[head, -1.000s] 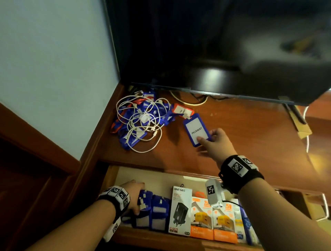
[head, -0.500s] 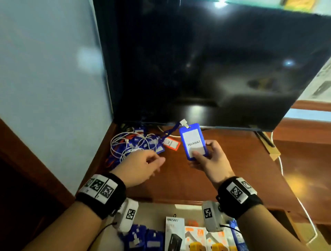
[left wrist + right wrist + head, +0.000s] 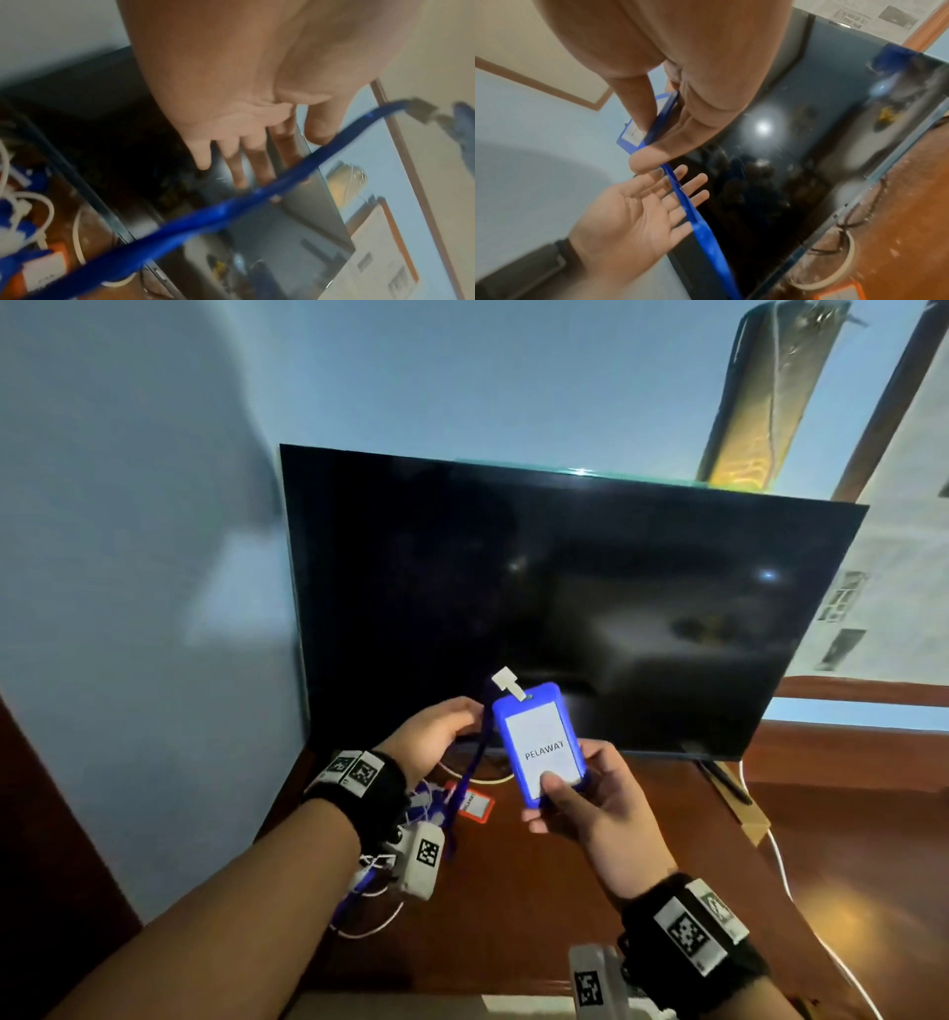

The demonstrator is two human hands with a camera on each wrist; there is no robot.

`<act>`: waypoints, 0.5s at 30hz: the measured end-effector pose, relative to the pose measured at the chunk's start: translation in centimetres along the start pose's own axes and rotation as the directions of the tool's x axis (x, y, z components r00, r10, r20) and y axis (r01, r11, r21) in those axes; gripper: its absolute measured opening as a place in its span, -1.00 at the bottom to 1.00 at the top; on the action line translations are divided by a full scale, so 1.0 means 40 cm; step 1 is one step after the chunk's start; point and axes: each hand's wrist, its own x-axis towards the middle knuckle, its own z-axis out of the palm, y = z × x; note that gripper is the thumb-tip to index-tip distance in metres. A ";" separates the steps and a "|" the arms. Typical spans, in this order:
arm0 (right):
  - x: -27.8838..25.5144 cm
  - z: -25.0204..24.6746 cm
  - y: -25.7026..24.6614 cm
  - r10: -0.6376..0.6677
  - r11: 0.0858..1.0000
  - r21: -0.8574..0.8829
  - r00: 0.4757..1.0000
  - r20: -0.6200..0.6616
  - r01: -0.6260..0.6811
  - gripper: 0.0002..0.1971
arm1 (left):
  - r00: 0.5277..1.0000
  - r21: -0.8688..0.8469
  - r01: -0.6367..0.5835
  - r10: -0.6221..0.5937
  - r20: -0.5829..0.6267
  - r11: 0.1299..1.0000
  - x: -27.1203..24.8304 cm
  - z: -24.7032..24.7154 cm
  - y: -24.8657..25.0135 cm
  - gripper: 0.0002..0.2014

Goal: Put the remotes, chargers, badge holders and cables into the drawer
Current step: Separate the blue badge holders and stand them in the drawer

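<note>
Left hand [image 3: 429,737] is hovering w/ grip open: fingers [image 3: 677,194] straight and spread, palm facing the flat blue strap [image 3: 464,793], which is crossing just in front of them; contact can't be told. Strap is a ribbon-like band, running down to a tangle of thin white cables [image 3: 369,924] and blue holders on the glossy brown wood worktop [image 3: 513,916]. A small orange-framed tag [image 3: 475,806] is lying there too. Right hand [image 3: 590,806] is gripping a rectangular blue plastic badge holder [image 3: 539,742] w/ white "PELAWAT" card, thumb pressing on front, fingers behind, upright above the worktop, in front of a shiny black TV [image 3: 565,608].
</note>
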 end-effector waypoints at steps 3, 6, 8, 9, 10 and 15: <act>0.005 -0.011 -0.038 -0.034 0.999 0.025 0.999 -0.022 0.035 -0.75 | 0.999 -0.185 -0.015 0.020 0.026 0.983 -0.017 0.020 0.008 -0.77; 0.020 -0.027 -0.065 -0.069 0.996 0.044 0.996 -0.061 0.071 -0.79 | 0.997 -0.087 -0.048 0.052 0.052 0.995 -0.045 0.044 0.001 -0.64; 0.032 -0.038 -0.072 -0.102 0.993 0.043 0.990 -0.093 0.106 -0.79 | 0.995 -0.005 -0.081 0.081 0.056 0.997 -0.074 0.051 -0.005 -0.59; 0.038 -0.046 -0.072 -0.115 0.992 0.032 0.986 -0.122 0.119 -0.78 | 0.990 0.077 -0.129 0.124 0.068 0.989 -0.090 0.056 -0.005 -0.60; 0.044 -0.054 -0.071 -0.118 0.993 0.011 0.980 -0.160 0.122 -0.77 | 0.982 0.193 -0.183 0.169 0.088 0.964 -0.113 0.060 -0.003 -0.61; 0.046 -0.076 -0.062 -0.112 0.951 -0.307 0.964 -0.241 0.034 -0.79 | 0.950 0.733 -0.286 0.083 0.301 0.617 -0.188 0.067 0.039 -0.73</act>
